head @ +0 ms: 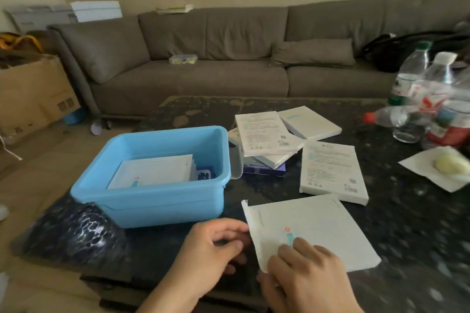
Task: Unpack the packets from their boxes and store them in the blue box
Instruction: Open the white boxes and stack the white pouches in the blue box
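A grey sofa backs a dark speckled counter (407, 223). At its near edge a flat white paper packet (320, 226) lies under both hands: left hand (213, 249) pinching its left edge, right hand (307, 277) pressing fingertips on top. Next, probably lift it into the light-blue plastic box (162, 201) just left, which already holds packets; white cardboard boxes (330, 170) wait behind.

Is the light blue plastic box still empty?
No, the light blue plastic box already holds a flat white packet lying inside, with more items tucked beside it.

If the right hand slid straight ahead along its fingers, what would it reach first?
The right hand already rests on the white packet; beyond it, probably the flat white box, though depth is uncertain.
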Demonstrator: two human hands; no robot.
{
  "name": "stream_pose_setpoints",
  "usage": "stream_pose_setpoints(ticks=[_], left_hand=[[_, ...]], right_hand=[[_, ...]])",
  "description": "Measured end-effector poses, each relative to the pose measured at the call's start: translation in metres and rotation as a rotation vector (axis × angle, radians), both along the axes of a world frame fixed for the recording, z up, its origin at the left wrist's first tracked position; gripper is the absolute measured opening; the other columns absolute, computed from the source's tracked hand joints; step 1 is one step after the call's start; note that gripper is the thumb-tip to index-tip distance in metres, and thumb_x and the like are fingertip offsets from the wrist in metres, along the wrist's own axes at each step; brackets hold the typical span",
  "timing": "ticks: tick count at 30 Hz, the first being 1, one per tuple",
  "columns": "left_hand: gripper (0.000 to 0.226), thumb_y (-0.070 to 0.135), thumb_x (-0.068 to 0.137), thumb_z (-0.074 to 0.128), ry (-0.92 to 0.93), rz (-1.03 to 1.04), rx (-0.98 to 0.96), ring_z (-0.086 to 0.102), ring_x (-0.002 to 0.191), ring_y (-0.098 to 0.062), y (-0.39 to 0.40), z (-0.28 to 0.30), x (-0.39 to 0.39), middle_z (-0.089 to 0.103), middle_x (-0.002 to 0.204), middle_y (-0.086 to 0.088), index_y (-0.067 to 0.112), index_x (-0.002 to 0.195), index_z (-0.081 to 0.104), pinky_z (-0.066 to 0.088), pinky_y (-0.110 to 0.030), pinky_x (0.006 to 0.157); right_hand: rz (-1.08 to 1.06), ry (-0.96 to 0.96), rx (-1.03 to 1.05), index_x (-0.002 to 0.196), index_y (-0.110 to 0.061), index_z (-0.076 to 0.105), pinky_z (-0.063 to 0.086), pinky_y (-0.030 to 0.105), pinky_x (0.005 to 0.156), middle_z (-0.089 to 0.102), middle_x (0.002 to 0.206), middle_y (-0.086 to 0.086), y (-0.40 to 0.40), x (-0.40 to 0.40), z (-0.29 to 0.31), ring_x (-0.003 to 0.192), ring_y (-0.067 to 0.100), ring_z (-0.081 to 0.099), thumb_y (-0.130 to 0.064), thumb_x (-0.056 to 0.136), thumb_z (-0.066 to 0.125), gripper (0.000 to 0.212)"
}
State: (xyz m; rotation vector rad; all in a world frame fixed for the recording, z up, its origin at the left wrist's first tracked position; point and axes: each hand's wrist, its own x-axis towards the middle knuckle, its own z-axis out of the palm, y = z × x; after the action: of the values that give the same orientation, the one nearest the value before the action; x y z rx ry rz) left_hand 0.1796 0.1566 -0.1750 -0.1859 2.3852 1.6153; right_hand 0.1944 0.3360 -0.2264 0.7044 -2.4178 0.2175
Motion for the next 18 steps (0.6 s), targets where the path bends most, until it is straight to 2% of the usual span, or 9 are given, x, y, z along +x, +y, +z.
stream_pose_setpoints(ticks=[5,9,11,14,18], left_hand=[[0.025,0.006,0.094,0.055,-0.013,-0.057,0.043,0.066,0.054,-0.015,0.021,-0.006,0.001,0.075,0.071,-0.006,0.020,0.087,0.075,0.049,-0.025,0.048],[0.029,0.008,0.097,0.052,-0.075,-0.057,0.110,0.063,0.054,-0.017,0.028,-0.005,-0.004,0.072,0.068,-0.010,0.018,0.086,0.076,0.047,-0.025,0.047],[0.030,0.011,0.097,0.054,-0.101,-0.072,0.149,0.060,0.051,-0.018,0.029,-0.004,-0.006,0.068,0.063,-0.009,0.018,0.078,0.076,0.044,-0.024,0.044],[0.035,0.021,0.095,0.060,-0.104,-0.074,0.114,0.051,0.044,-0.016,0.030,-0.003,-0.008,0.062,0.057,-0.010,0.014,0.064,0.073,0.039,-0.023,0.042],[0.037,0.029,0.087,0.063,-0.072,-0.084,0.041,0.043,0.039,-0.017,0.033,-0.002,-0.010,0.060,0.056,-0.016,-0.001,0.067,0.069,0.034,-0.024,0.042]], right_hand=[[-0.018,0.121,-0.100,0.048,-0.020,0.044,0.035,0.027,0.034,0.044,0.050,-0.002,-0.002,0.002,0.001,0.044,0.019,0.043,-0.030,0.068,0.060,0.027],[-0.038,0.148,-0.151,0.048,-0.020,0.045,0.037,0.026,0.036,0.047,0.051,-0.002,0.002,0.002,0.003,0.045,0.018,0.044,-0.028,0.072,0.060,0.030],[-0.043,0.152,-0.170,0.048,-0.019,0.046,0.038,0.024,0.038,0.050,0.051,-0.003,0.004,0.003,0.005,0.046,0.017,0.045,-0.029,0.075,0.059,0.032],[-0.038,0.156,-0.174,0.049,-0.019,0.047,0.040,0.026,0.039,0.053,0.053,-0.002,0.006,0.004,0.003,0.046,0.017,0.048,-0.029,0.077,0.062,0.033],[-0.034,0.185,-0.197,0.047,-0.018,0.046,0.038,0.026,0.038,0.050,0.051,0.000,0.007,0.005,0.003,0.044,0.018,0.046,-0.027,0.073,0.065,0.034]])
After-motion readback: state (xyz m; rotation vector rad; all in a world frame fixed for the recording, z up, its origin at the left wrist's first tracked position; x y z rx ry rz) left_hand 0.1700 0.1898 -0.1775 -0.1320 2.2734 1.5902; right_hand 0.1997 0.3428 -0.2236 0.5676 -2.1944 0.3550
